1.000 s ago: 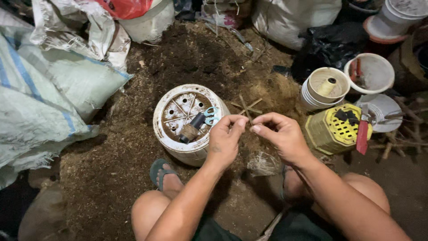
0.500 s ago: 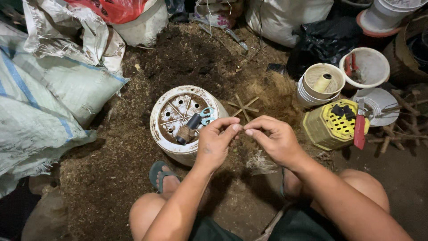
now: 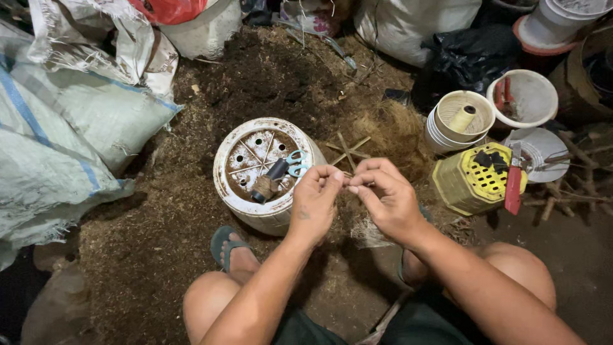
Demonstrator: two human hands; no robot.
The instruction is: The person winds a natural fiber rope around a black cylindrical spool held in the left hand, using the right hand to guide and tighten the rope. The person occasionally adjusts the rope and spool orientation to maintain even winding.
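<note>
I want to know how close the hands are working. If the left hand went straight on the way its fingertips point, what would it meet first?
The left hand points rightward at the right hand, so it would meet those fingertips almost at once. They pinch something too thin to make out; whether they already touch, I cannot tell.

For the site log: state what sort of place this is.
Probably a makeshift potting or garden work area: loose soil and coir covers the ground, woven sacks lie around, and stacked plastic pots stand nearby.
</note>
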